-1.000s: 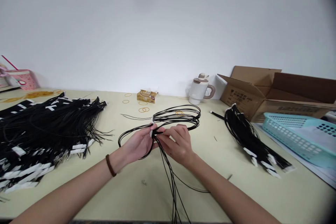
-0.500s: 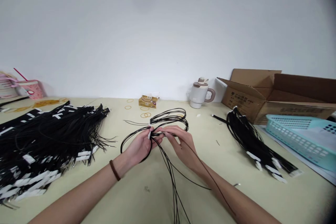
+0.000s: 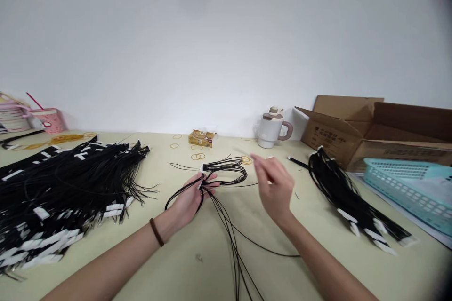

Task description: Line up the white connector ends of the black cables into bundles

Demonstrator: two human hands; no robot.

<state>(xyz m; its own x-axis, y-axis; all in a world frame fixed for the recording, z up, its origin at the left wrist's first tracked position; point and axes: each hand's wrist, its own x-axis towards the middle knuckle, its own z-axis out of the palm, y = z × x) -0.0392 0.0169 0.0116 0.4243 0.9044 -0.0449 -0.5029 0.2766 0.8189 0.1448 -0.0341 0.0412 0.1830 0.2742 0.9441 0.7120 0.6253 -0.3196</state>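
My left hand (image 3: 192, 195) is closed around a looped bundle of thin black wires (image 3: 226, 181), palm up, above the table. A white connector (image 3: 202, 168) sits at the bundle's upper edge, and loose wire ends hang down toward the table's front edge. My right hand (image 3: 275, 186) is apart from the bundle, to its right, fingers pinched. One wire runs from the bundle to this hand, and a thin blurred end sticks out left of its fingertips.
A large heap of black wire bundles (image 3: 70, 183) lies left; a smaller bundle (image 3: 339, 188) lies right. Behind are rubber bands (image 3: 197, 156), a small yellow box (image 3: 202, 138) and a tumbler (image 3: 270, 128). A cardboard box (image 3: 332, 138) and turquoise basket (image 3: 399, 183) stand right.
My right hand has moved right, away from the bundle, drawing one wire out. The loops have sunk a little and narrowed. My left hand keeps its hold.
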